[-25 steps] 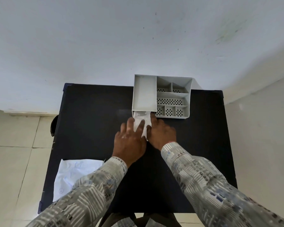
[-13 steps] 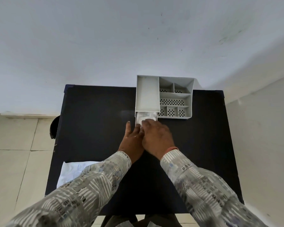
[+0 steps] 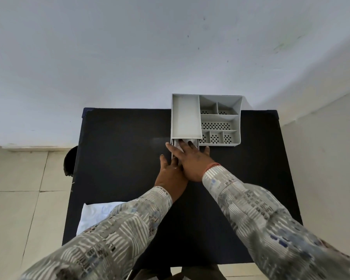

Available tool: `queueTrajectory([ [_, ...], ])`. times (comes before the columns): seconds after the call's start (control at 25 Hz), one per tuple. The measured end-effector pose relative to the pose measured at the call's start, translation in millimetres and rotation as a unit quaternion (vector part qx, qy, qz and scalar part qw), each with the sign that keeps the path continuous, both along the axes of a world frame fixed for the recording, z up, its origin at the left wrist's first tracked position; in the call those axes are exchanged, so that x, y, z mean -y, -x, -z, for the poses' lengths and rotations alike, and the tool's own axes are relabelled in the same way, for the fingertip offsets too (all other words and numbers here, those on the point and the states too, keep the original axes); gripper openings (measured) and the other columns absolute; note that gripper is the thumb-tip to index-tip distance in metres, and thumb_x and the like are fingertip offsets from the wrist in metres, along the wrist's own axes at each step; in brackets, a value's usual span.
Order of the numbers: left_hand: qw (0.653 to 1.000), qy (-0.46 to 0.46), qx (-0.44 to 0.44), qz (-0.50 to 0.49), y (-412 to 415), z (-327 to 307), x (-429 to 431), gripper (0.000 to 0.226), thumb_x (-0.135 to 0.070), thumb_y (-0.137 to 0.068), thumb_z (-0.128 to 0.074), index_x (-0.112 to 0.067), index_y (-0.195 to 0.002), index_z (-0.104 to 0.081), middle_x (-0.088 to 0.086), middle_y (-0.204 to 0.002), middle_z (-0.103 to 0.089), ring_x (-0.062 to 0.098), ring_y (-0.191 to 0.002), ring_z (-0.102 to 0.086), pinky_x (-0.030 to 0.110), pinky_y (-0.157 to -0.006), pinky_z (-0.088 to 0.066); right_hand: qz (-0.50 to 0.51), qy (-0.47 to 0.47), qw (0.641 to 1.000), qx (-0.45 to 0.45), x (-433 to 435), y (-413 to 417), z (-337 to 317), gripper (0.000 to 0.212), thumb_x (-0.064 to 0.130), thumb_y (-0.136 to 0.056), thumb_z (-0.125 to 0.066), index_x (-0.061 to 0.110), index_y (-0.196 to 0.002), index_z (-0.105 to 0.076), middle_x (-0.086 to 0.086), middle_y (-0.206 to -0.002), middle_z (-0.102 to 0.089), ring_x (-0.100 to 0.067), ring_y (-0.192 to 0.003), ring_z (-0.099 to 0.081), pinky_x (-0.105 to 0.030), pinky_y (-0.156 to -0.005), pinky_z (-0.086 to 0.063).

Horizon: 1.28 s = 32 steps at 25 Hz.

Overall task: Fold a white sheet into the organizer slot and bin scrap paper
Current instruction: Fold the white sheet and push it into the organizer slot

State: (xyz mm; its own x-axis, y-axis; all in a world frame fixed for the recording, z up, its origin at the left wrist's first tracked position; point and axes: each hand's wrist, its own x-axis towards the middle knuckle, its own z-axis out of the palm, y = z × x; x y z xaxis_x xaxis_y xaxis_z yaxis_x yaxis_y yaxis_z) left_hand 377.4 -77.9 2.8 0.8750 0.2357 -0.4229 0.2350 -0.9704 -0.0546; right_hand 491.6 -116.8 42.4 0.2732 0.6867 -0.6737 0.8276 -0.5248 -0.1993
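A grey plastic organizer [image 3: 238, 126] stands at the far edge of the black table [image 3: 119, 158]. Its low slot opens toward me under the long left compartment. A folded white sheet [image 3: 175, 146] lies in the mouth of that slot, with only a sliver showing. My right hand [image 3: 192, 161] lies flat on the sheet, fingertips inside the slot opening. My left hand [image 3: 170, 173] sits just behind and partly under the right, fingers hidden, touching the sheet's near end. A crumpled white scrap paper [image 3: 97, 215] lies at the table's near left corner, partly behind my left sleeve.
The organizer's right half has several small perforated compartments [image 3: 216, 125]. A pale wall rises behind the table. A dark round object [image 3: 70, 163] sits on the tiled floor by the table's left edge.
Both hands have slid forward toward the organizer, carrying the folded sheet from the open table into the slot. The right hand now overlaps the left, and most of the sheet is out of sight.
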Motion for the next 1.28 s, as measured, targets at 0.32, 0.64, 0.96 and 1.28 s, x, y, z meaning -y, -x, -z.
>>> queueTrajectory([
  [0.32, 1.0, 0.006, -0.021, 0.006, -4, -9, -3, 0.055, -0.026, -0.108, -0.044, -0.019, -0.163, -0.037, 0.013, -0.172, -0.031, 0.038, -0.16, -0.021, 0.073, -0.121, -0.019, 0.046, -0.036, 0.995, -0.083, -9, -16, -16, 0.085, 0.016, -0.103, -0.052, 0.037, -0.169, -0.003, -0.009, -0.175, -0.027, -0.036, -0.156, -0.034, -0.063, -0.125, -0.029],
  [0.64, 0.999, -0.013, -0.023, 0.018, -6, -13, -4, 0.057, -0.024, -0.105, -0.047, -0.018, -0.161, -0.04, 0.016, -0.171, -0.027, 0.037, -0.153, -0.033, 0.071, -0.117, -0.026, 0.026, -0.008, 1.0, -0.016, 8, -9, -14, 0.05, 0.017, -0.097, -0.053, 0.013, -0.146, -0.048, -0.013, -0.147, -0.054, -0.033, -0.142, -0.048, -0.061, -0.118, -0.036],
  [0.96, 0.999, -0.017, -0.024, 0.021, -6, -14, -3, 0.064, -0.025, -0.105, -0.047, -0.014, -0.165, -0.03, 0.017, -0.173, -0.022, 0.038, -0.154, -0.03, 0.072, -0.119, -0.025, 0.043, -0.01, 0.999, 0.004, 19, -1, -13, 0.065, 0.016, -0.095, -0.057, 0.012, -0.155, -0.033, -0.015, -0.141, -0.065, -0.034, -0.134, -0.06, -0.06, -0.123, -0.029],
  [1.28, 0.995, -0.054, 0.07, 0.04, -5, -17, -28, 0.057, -0.036, -0.09, -0.065, -0.006, -0.139, -0.065, 0.018, -0.152, -0.055, 0.041, -0.138, -0.051, 0.058, -0.102, -0.045, 0.055, -0.048, 0.983, 0.17, 59, 20, 2, 0.07, 0.034, -0.092, -0.069, 0.021, -0.157, -0.043, -0.004, -0.174, -0.026, -0.032, -0.161, -0.02, -0.072, -0.124, -0.014],
])
